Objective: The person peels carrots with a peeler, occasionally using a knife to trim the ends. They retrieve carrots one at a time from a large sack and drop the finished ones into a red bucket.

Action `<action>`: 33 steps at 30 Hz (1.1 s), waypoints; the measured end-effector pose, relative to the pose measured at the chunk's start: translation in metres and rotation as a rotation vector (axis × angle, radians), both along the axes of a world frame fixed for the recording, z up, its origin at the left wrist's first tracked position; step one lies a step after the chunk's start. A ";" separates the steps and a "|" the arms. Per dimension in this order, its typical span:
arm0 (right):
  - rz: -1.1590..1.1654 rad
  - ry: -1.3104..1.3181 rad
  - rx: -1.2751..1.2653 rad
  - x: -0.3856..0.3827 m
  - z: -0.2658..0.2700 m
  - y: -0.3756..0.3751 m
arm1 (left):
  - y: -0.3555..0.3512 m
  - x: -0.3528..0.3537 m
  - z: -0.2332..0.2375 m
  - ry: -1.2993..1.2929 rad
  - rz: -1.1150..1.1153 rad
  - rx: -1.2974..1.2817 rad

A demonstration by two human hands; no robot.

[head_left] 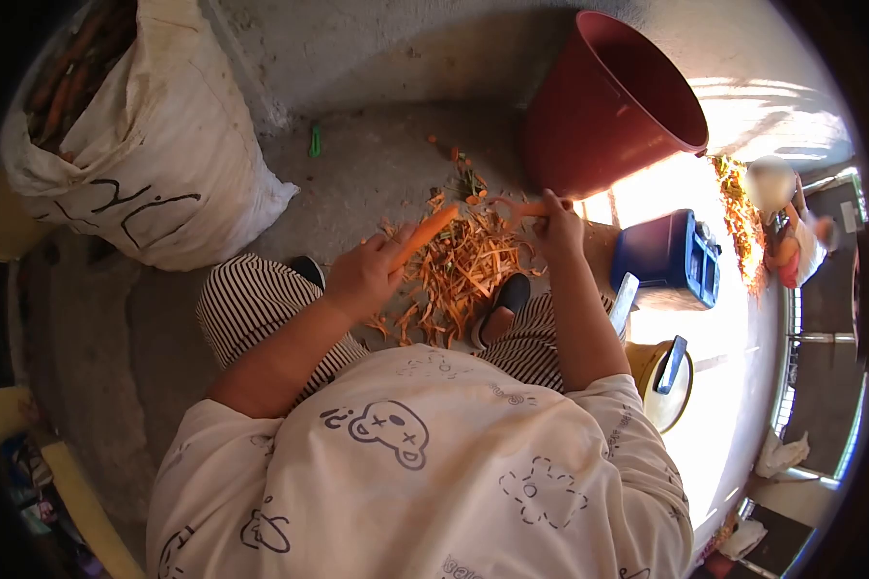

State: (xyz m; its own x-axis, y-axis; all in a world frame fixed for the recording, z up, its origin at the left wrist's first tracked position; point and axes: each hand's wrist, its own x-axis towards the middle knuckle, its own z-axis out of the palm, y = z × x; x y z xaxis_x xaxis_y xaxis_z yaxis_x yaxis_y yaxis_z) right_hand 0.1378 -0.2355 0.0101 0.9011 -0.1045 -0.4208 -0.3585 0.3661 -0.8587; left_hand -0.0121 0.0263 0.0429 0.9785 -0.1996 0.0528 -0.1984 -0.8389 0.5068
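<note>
Left hand [359,278] grips a carrot [429,234], right hand [560,229] near red bucket [572,121], peelings [465,282] below.

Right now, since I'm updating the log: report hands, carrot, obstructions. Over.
Left hand gripping carrot. Right hand holding blurred item, identity unclear. Peelings heaped on floor below; nothing visibly blocking either hand.

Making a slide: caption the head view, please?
Left hand holds a carrot over a heap of orange peelings, right hand close by.

Peelings [468,275] heaped on floor [164,386] between feet [514,293], sack [193,164] holding carrots [72,72] far left, bucket [584,125] far right near floor's wall-side edge, jerrycan [652,261] on bucket's near side.
</note>
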 end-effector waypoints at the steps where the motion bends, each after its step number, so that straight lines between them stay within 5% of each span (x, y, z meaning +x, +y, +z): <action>1: -0.047 -0.040 -0.046 0.004 -0.005 -0.008 | 0.000 0.002 -0.007 -0.024 0.019 -0.127; 2: -0.006 -0.098 -0.172 -0.003 0.007 0.000 | -0.002 0.002 -0.009 -0.043 0.036 -0.256; 5: 0.264 -0.523 -0.588 -0.043 0.031 0.033 | -0.018 0.021 0.001 0.722 0.099 -1.091; 8: 0.601 -0.875 -0.890 -0.099 0.047 0.050 | -0.030 0.030 0.021 1.049 -0.022 -1.840; 11: 0.783 -0.845 -0.919 -0.130 0.085 0.033 | -0.033 0.033 0.013 1.073 -0.095 -1.795; 13: 0.645 -0.804 -1.370 -0.138 0.091 -0.011 | -0.031 0.030 0.010 1.054 -0.067 -1.624; 15: 0.447 -0.238 -1.708 -0.149 0.092 -0.053 | -0.027 0.030 0.008 1.036 -0.065 -1.448; 17: 0.428 0.289 -1.760 -0.162 0.090 -0.078 | -0.024 0.030 0.005 1.028 -0.086 -1.256; 23: 0.400 0.216 -1.321 -0.172 0.070 -0.117 | -0.028 0.034 0.030 0.884 -0.220 -0.765; 24: 0.361 0.233 -0.916 -0.165 0.077 -0.117 | -0.029 0.035 0.034 0.897 -0.243 -0.758; 26: 0.426 0.142 -0.590 -0.149 0.086 -0.100 | -0.027 0.037 0.038 0.928 -0.284 -0.741; 33: 0.757 -0.339 -0.777 -0.089 0.068 -0.009 | -0.017 0.045 0.044 0.963 -0.422 -0.728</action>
